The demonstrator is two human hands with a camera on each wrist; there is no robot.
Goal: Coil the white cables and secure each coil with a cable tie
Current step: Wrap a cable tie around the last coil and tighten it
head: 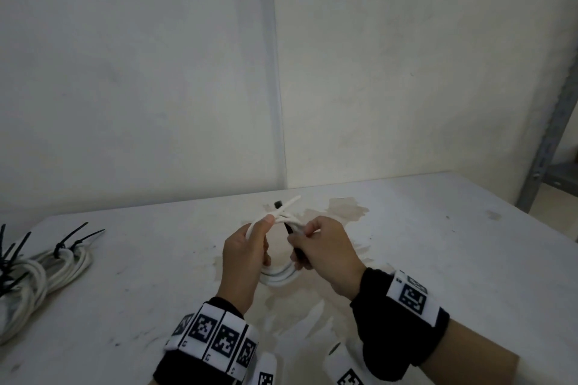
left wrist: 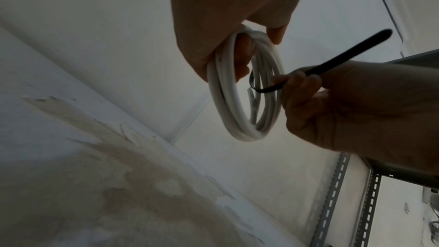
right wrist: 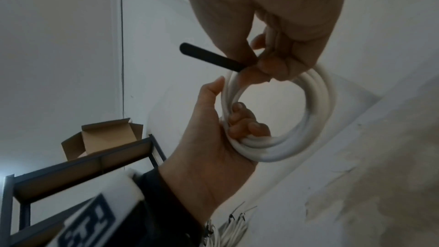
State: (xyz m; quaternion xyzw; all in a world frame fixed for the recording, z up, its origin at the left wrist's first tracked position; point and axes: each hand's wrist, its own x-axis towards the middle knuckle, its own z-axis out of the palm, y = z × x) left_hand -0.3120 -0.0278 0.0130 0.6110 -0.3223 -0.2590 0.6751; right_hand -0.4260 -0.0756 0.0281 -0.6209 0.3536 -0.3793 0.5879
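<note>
Above the table's middle: I hold a white cable coil clear of the table, both hands on it.
Left hand: my fingers curl through the ring and my thumb presses its top, so I grip the coil's left side.
Right hand: clamped on a black cable tie, pinched where it meets the coil's right side.
Coil: several loops, standing roughly upright, its opening facing me and the far wall; two loose white ends cross above my left thumb and point toward the far edge.
Cable tie: its long axis runs from the near side toward the far side; one end curves in against the strands, the free tail sticks out past my fingers. Whether it goes fully around the coil I cannot tell.
Left edge of the table: coiled white cables lie there, bound with black ties whose tails stick up, well apart from my hands.
Far right: a grey metal rack stands beside the table.
</note>
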